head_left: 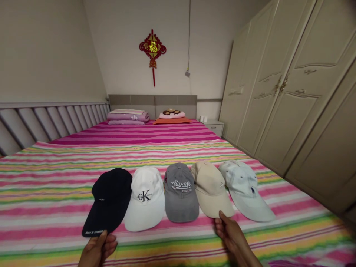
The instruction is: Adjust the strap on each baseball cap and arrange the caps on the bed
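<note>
Several baseball caps lie in a row on a striped bed [55,163]: a black cap [109,200], a white cap [146,198] with a black logo, a grey cap [180,193], a beige cap [210,189] and a pale blue cap [246,191]. My left hand [98,250] is at the brim tip of the black cap, fingers curled against it. Just below the beige cap's brim, my right hand [230,233] reaches in with its fingers together, the fingertips touching the brim edge.
Folded purple bedding [128,116] and an orange pillow with a plush toy [171,116] lie at the headboard. A tall cream wardrobe [292,92] lines the right side. A padded wall panel [50,122] runs along the left; a small nightstand [214,126] stands beside the headboard.
</note>
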`<state>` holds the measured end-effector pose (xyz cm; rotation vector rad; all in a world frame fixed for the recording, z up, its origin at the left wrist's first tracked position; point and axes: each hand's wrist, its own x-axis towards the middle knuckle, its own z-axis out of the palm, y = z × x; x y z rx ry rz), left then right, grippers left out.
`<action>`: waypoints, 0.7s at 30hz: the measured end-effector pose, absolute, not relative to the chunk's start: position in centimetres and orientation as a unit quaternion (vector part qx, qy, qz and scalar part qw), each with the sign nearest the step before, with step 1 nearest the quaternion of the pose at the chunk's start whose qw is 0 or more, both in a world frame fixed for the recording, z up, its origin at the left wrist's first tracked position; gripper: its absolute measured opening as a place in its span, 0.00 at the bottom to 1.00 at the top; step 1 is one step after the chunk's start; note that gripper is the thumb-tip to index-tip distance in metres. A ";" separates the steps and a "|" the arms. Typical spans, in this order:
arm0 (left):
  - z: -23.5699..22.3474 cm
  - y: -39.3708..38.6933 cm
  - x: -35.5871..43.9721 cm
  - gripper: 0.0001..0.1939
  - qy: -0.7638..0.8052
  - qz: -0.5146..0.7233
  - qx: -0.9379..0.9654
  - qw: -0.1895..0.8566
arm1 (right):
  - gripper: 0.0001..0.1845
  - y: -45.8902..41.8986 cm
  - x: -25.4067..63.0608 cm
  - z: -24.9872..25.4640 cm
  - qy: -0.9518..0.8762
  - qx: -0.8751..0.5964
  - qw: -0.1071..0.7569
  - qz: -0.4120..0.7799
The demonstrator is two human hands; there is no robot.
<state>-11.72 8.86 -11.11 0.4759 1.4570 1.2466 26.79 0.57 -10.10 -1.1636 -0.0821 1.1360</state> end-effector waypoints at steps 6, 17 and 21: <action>-11.7 8.8 -11.9 0.06 0.612 0.527 0.224 0.546 | 0.15 0.2 26.8 -9.9 -0.042 -0.532 0.678 0.506; -12.2 7.1 -11.4 0.16 0.573 0.538 0.249 0.567 | 0.24 -2.1 25.4 -11.3 -0.105 -0.538 0.630 0.550; -13.1 5.8 -10.0 0.25 0.577 0.523 0.245 0.577 | 0.21 -2.9 23.8 -12.8 -0.142 -0.564 0.601 0.548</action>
